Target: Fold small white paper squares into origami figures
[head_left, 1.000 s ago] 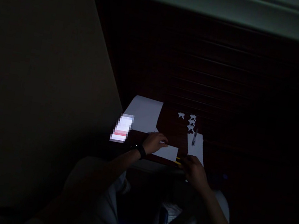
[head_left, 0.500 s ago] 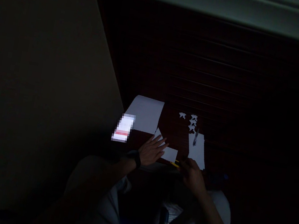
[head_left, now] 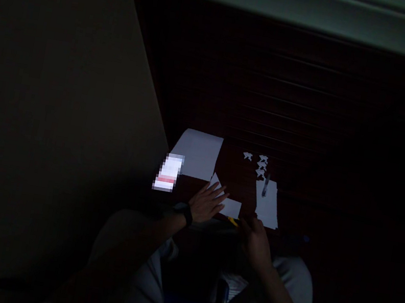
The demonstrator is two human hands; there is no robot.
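My left hand (head_left: pixel 206 205) lies flat with fingers spread on a white sheet of paper (head_left: pixel 231 208). A pointed paper corner (head_left: pixel 215 179) shows beyond its fingers. My right hand (head_left: pixel 256 240) is closed around what look like small scissors (head_left: pixel 232 221), yellow at the front and dark towards the hand. Their yellow end is at the near edge of the paper, close to the table edge. Dim light hides the handles, and I cannot tell whether the blades touch the paper.
A large white sheet (head_left: pixel 197 153) lies at the back left, beside a lit, pixelated phone-like screen (head_left: pixel 169 173). Several small folded paper shapes (head_left: pixel 261 165) sit at the back. A pen (head_left: pixel 265 187) rests on another paper (head_left: pixel 268 211) at right. A wall (head_left: pixel 60 96) stands left.
My right hand has shifted slightly back towards me, and the yellow end has moved a little left. Its two yellow tips, apart before, now appear together. My left hand stays flat on the paper.
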